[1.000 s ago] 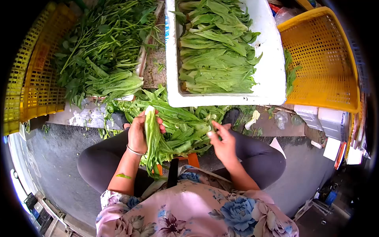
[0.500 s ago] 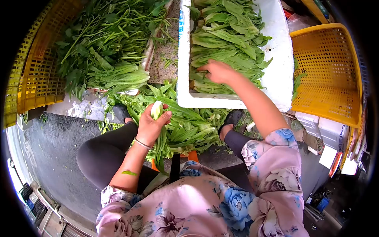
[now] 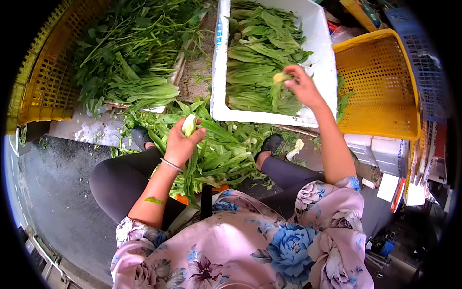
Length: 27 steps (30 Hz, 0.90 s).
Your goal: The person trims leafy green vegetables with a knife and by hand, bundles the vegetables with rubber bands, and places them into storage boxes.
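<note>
My left hand [image 3: 180, 144] is closed around a head of leafy lettuce [image 3: 189, 126]. Its pale cut base points up past my thumb, and long leaves hang below. Over the right side of the white foam box [image 3: 321, 89], my right hand [image 3: 302, 85] pinches a yellowish lettuce piece [image 3: 280, 77]. It is slightly blurred, and I cannot tell whether the green leaves just below it belong to it. Rows of lettuce heads [image 3: 262, 53] lie side by side in the box. Between my feet spreads a pile of loose lettuce [image 3: 226, 154].
At upper left lies a heap of long-stemmed greens [image 3: 137, 45] beside yellow crates [image 3: 53, 82]. A yellow plastic basket [image 3: 380, 86] leans right of the foam box, near a blue crate [image 3: 423, 58]. A pale leaf scrap [image 3: 295, 149] lies by my right shoe [image 3: 272, 144].
My right hand has lifted from the lettuce rows and moved right, now with a yellowish piece in its fingers. My left hand keeps its lettuce. The view has shifted slightly.
</note>
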Each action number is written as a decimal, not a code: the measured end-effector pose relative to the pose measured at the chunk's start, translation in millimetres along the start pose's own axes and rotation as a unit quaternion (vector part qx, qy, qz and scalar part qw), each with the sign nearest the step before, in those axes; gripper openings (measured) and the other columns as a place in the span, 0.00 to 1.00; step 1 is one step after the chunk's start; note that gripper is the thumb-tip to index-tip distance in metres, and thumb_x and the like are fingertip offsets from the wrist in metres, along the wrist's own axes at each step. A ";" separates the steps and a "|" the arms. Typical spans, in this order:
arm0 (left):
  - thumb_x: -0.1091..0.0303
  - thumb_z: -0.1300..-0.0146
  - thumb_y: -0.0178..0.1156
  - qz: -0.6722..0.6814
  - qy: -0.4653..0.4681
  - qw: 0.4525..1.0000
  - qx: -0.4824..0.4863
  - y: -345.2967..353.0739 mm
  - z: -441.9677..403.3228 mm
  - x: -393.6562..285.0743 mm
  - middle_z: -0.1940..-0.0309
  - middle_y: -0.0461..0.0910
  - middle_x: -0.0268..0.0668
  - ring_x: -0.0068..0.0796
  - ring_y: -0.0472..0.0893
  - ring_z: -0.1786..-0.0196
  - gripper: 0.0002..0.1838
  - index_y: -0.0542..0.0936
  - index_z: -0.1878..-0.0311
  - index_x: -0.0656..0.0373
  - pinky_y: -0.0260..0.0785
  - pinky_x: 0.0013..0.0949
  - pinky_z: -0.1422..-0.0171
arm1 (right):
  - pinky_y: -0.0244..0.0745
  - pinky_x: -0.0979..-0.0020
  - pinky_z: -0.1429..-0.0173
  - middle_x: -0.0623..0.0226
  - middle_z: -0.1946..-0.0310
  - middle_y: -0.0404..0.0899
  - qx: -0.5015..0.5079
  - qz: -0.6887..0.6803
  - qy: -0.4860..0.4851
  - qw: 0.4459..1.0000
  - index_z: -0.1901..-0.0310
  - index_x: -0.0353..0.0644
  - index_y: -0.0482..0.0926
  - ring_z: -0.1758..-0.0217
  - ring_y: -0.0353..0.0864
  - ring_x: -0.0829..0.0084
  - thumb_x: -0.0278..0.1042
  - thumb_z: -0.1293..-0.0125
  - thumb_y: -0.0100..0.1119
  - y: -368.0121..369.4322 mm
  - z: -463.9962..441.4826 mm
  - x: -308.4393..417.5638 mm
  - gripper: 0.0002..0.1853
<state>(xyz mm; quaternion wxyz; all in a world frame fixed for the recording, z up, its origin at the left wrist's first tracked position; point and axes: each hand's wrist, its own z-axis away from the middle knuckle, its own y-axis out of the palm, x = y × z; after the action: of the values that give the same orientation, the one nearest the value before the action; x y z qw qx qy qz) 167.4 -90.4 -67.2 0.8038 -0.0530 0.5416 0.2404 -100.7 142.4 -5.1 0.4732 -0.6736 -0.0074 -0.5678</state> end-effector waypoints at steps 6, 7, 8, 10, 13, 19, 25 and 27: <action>0.75 0.47 0.61 -0.001 0.021 1.000 -0.008 5.0 5.8 -14.0 0.75 0.74 0.28 0.16 0.72 0.75 0.11 0.74 0.60 0.61 0.65 0.20 0.71 | 0.56 0.84 0.80 0.68 0.57 0.72 -0.225 -0.316 -0.052 0.920 0.42 0.43 0.65 0.76 0.64 0.85 0.26 0.39 0.49 -75.0 89.5 64.1 0.21; 0.75 0.47 0.61 -0.003 0.022 0.999 -0.027 5.8 7.6 -19.8 0.75 0.74 0.28 0.16 0.72 0.75 0.11 0.74 0.60 0.61 0.65 0.20 0.71 | 0.57 0.84 0.79 0.67 0.56 0.72 -0.234 -0.361 -0.090 0.898 0.42 0.42 0.64 0.75 0.66 0.84 0.27 0.38 0.47 -78.4 111.4 80.3 0.21; 0.75 0.48 0.62 -0.012 0.044 0.998 -0.043 3.7 7.2 -24.1 0.75 0.74 0.29 0.17 0.72 0.76 0.11 0.74 0.61 0.61 0.66 0.21 0.72 | 0.58 0.84 0.79 0.66 0.56 0.72 -0.253 -0.398 -0.100 0.876 0.41 0.42 0.62 0.74 0.67 0.83 0.27 0.36 0.45 -75.5 130.3 92.5 0.20; 0.75 0.48 0.62 -0.016 0.094 0.990 -0.103 -4.0 8.8 -39.6 0.74 0.75 0.29 0.17 0.73 0.75 0.11 0.74 0.61 0.60 0.66 0.20 0.71 | 0.59 0.84 0.79 0.64 0.54 0.72 -0.344 -0.423 -0.069 0.835 0.41 0.43 0.60 0.69 0.71 0.81 0.29 0.35 0.41 -54.4 155.1 115.5 0.20; 0.75 0.48 0.62 -0.032 0.240 0.959 -0.150 -25.5 15.8 -64.1 0.72 0.75 0.30 0.17 0.74 0.73 0.11 0.74 0.60 0.61 0.68 0.21 0.68 | 0.69 0.82 0.72 0.62 0.50 0.71 -0.209 -0.544 -0.057 0.810 0.43 0.40 0.63 0.57 0.75 0.75 0.27 0.38 0.44 -10.0 184.2 99.1 0.20; 0.70 0.53 0.68 -0.167 0.092 0.967 0.169 6.0 72.5 -84.9 0.67 0.77 0.30 0.18 0.74 0.64 0.18 0.75 0.59 0.62 0.68 0.22 0.58 | 0.55 0.88 0.80 0.76 0.67 0.75 -0.021 -0.525 0.080 0.847 0.48 0.39 0.72 0.79 0.62 0.91 0.28 0.37 0.49 109.2 183.5 94.9 0.15; 0.68 0.64 0.75 -0.144 0.013 0.955 0.258 22.4 60.2 -26.1 0.68 0.75 0.26 0.15 0.71 0.65 0.27 0.72 0.60 0.61 0.66 0.21 0.57 | 0.66 0.82 0.67 0.75 0.72 0.75 -0.026 -0.289 0.068 0.955 0.48 0.38 0.72 0.73 0.70 0.85 0.34 0.37 0.54 148.5 171.2 70.2 0.17; 0.68 0.64 0.75 -0.163 0.026 0.967 0.191 17.1 54.5 -11.5 0.69 0.76 0.29 0.18 0.73 0.65 0.26 0.73 0.60 0.62 0.67 0.23 0.57 | 0.67 0.79 0.60 0.74 0.73 0.74 -0.066 -0.223 0.030 0.972 0.48 0.37 0.72 0.68 0.72 0.81 0.38 0.37 0.53 153.8 165.3 65.8 0.19</action>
<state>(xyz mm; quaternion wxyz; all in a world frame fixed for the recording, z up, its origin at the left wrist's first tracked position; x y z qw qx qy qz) 202.4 -60.3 -31.7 0.8131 0.0078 0.5820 -0.0037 132.2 129.5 -35.7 0.2896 -0.6673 -0.1056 -0.6780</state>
